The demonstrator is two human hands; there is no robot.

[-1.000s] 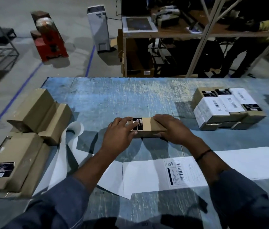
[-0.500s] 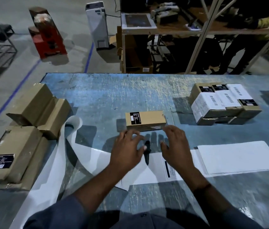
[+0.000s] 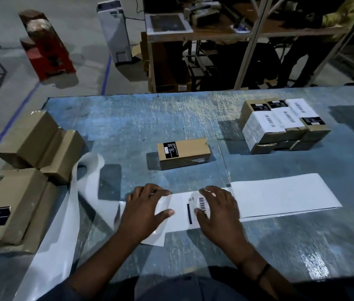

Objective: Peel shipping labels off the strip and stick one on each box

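Task partway through, judging by the layout. One brown box sits mid-bench with a black factory sticker on top and no white shipping label, so it looks like the next one to be labelled. To the right of that box and slightly beyond it is a stack of labelled boxes. At least three white barcode labels show there; the lower layer can't be counted. Left of that box are the loose brown boxes, with more on the near-left side. No white label is visible on any, so those are probably left to do. On the near side of that box, toward the person, the label strip lies flat across the bench. Its left tail loops up and runs off the near-left edge. A printed label with a barcode sits on the strip, just near of that box, and is not lifted as far as the blur lets me tell. The left hand rests flat on the strip at the label's left edge. Its grip is released, fingers spread, holding nothing. The right hand lies flat over the barcode end, grip also released, thumb on the print. The peel hasn't visibly started. What's left is to peel, stick the label on that box, then do the left-hand batch.
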